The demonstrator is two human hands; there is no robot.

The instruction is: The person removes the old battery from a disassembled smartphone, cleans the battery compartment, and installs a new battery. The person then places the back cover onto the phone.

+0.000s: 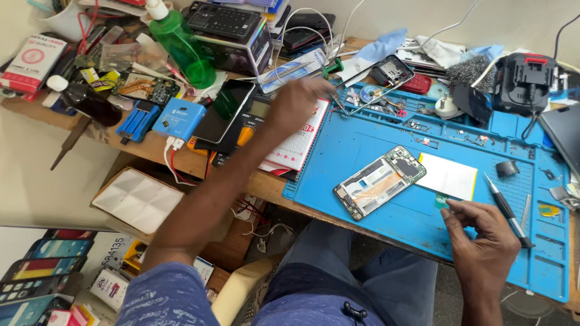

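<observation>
Opened phone [380, 181] on blue mat [362, 145] between hands.

Phone repair workshop: blue repair mat [362, 151], opened phone [380, 181].

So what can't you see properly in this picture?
- Left hand, head view: motion blur hides what its grip holds, if anything.
- Right hand: fingers cover most of a small green part; its kind is unclear.
- Tiny screws and parts in the mat trays: too small to name.
- Dark device: cut off by the right edge.
- Opened phone: board details too fine.
</observation>
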